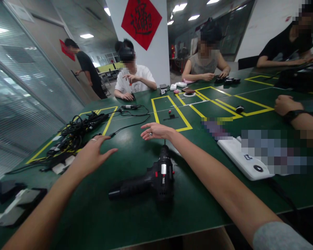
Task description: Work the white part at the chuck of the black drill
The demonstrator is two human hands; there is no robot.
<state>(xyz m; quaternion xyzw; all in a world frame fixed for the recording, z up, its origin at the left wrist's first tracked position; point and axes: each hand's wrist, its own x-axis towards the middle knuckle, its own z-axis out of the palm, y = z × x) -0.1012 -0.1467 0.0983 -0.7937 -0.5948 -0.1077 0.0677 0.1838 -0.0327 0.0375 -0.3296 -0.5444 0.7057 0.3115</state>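
Observation:
Both of my hands are over the green table (94, 222), with nothing in either. My left hand (94, 152) has its thumb apart from its fingers, beside the pile of black cables (80, 128) and near the end of a loose cable. My right hand (156, 132) is stretched out, palm turned partly up, a ring on one finger. Below and between them a black cordless drill (164, 173) lies on its side, its handle toward the left. The bit points away from me, and its tip ends close to my right wrist.
White power banks (245, 159) lie at the right, near another person's wrist with a dark band (293, 111). Yellow tape rectangles (186, 123) mark the table. Grey-and-black blocks (18, 208) lie at the front left. Several people sit or stand around the far side.

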